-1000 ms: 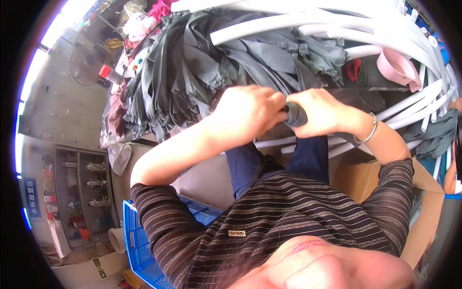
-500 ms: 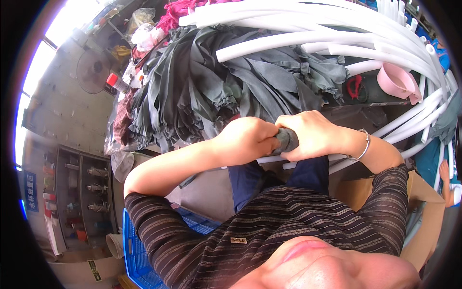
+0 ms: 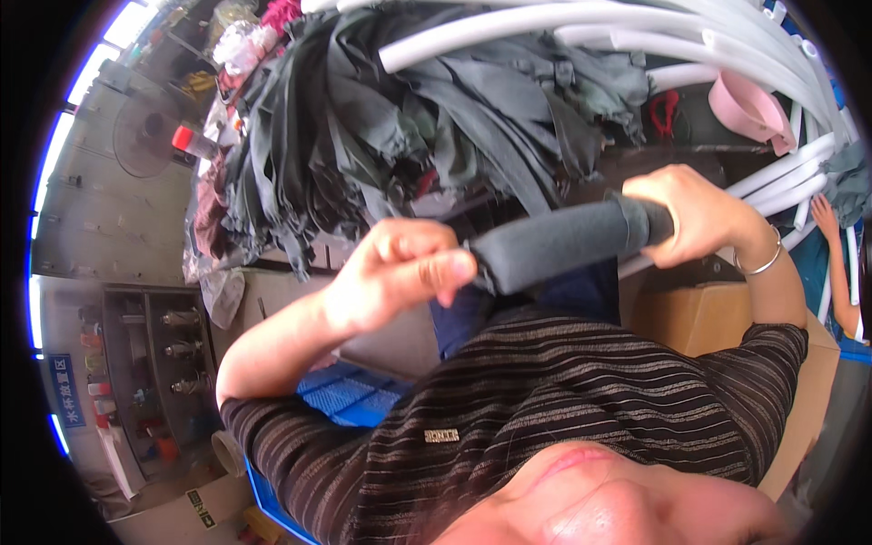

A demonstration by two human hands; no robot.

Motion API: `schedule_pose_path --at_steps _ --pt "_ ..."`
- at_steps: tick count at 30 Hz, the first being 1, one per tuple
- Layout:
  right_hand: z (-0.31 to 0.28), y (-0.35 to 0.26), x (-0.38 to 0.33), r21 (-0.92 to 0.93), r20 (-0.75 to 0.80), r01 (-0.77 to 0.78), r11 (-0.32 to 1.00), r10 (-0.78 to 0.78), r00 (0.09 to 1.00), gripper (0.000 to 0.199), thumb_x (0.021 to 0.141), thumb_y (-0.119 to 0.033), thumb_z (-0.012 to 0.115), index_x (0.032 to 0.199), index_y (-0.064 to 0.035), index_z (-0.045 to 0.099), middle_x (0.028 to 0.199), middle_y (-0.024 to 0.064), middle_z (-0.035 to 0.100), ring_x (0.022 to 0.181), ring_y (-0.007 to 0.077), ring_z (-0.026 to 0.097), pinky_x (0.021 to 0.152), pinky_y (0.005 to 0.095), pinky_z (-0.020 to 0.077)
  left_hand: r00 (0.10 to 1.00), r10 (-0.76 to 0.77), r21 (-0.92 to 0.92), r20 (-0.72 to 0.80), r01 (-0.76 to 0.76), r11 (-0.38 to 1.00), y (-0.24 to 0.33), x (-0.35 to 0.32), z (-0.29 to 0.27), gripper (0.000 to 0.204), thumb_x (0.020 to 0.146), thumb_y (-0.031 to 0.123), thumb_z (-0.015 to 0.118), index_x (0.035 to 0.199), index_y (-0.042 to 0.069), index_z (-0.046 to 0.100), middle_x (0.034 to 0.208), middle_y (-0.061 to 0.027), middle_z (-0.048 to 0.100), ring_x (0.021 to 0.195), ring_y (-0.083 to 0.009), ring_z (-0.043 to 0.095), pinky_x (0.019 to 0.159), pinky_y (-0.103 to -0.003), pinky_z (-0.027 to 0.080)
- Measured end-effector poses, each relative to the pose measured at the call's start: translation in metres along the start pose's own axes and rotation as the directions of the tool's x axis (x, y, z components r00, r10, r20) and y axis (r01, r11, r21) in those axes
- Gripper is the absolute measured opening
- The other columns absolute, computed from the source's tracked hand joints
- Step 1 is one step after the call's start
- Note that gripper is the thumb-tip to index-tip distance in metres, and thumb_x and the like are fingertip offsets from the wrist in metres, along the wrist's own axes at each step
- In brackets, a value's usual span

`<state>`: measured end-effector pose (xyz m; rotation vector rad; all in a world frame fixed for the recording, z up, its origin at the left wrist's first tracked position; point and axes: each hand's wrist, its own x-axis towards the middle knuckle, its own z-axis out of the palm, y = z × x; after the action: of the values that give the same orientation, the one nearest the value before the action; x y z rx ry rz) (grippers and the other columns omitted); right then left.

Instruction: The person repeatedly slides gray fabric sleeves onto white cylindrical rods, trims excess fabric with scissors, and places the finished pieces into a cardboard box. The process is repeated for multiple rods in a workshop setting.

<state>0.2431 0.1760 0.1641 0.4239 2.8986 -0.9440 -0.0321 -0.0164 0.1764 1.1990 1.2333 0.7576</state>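
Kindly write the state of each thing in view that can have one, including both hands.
Grey roll: held tilted, right end higher
Left hand: closed at the roll's left end
Right hand: wrapped around its right end
Grey fabric strips: heaped loosely
Bottle: red cap on
Fan: blurred, cannot tell whether running

right hand (image 3: 701, 213) is hiding an end of the grey roll (image 3: 563, 241), left sleeve (image 3: 295, 468) is partly covering the basket (image 3: 350, 397), tubes (image 3: 463, 38) are running past the top edge
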Motion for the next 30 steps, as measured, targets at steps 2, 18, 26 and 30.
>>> schedule_pose_path --at_steps 2,18,26,30 --pt "0.008 0.003 0.007 0.036 -0.059 -0.031 0.999 0.033 0.998 0.025 0.055 -0.011 0.067 0.077 -0.0038 0.057 0.069 0.0160 0.058 0.066 0.0362 0.057 0.059 0.0379 0.0455 1.000 0.011 -0.003 -0.028 -0.011 1.000 -0.016 0.012 -0.003 0.035 0.092 0.030 0.059 0.066 0.007 0.056 0.062 0.0044 0.049 0.055 -0.0031 0.042 0.050 -0.022 0.033" --pt "0.036 -0.008 0.055 -0.149 -0.071 -0.089 0.985 0.079 0.994 0.026 0.061 -0.022 0.063 0.079 -0.0044 0.059 0.074 0.0166 0.063 0.076 0.0363 0.062 0.071 0.0436 0.0475 0.906 0.422 0.972 0.018 -0.115 0.205 -0.030 0.056 0.009 0.037 0.068 0.023 0.075 0.090 0.003 0.052 0.073 -0.0139 0.059 0.073 -0.0331 0.061 0.064 -0.039 0.051" --pt "0.042 -0.001 0.074 -0.145 -0.131 0.019 0.989 -0.039 0.991 0.042 0.063 -0.024 0.069 0.100 -0.0079 0.056 0.086 0.0143 0.064 0.080 0.0331 0.063 0.072 0.0416 0.0496 0.946 0.276 0.938 -0.169 0.069 0.340 -0.037 0.071 0.008 0.040 0.066 0.023 0.076 0.097 0.005 0.058 0.077 -0.0152 0.062 0.074 -0.0338 0.063 0.066 -0.040 0.051" --pt "0.036 0.031 0.059 -0.145 -0.336 0.126 0.981 -0.168 0.927 0.076 0.061 -0.029 0.076 0.127 -0.0144 0.041 0.094 0.0132 0.063 0.083 0.0294 0.064 0.072 0.0393 0.0505 0.933 0.197 0.869 -0.301 0.183 0.460 -0.033 0.066 -0.007 0.034 0.068 0.024 0.075 0.092 0.006 0.059 0.081 -0.0141 0.064 0.080 -0.0342 0.063 0.072 -0.041 0.050"
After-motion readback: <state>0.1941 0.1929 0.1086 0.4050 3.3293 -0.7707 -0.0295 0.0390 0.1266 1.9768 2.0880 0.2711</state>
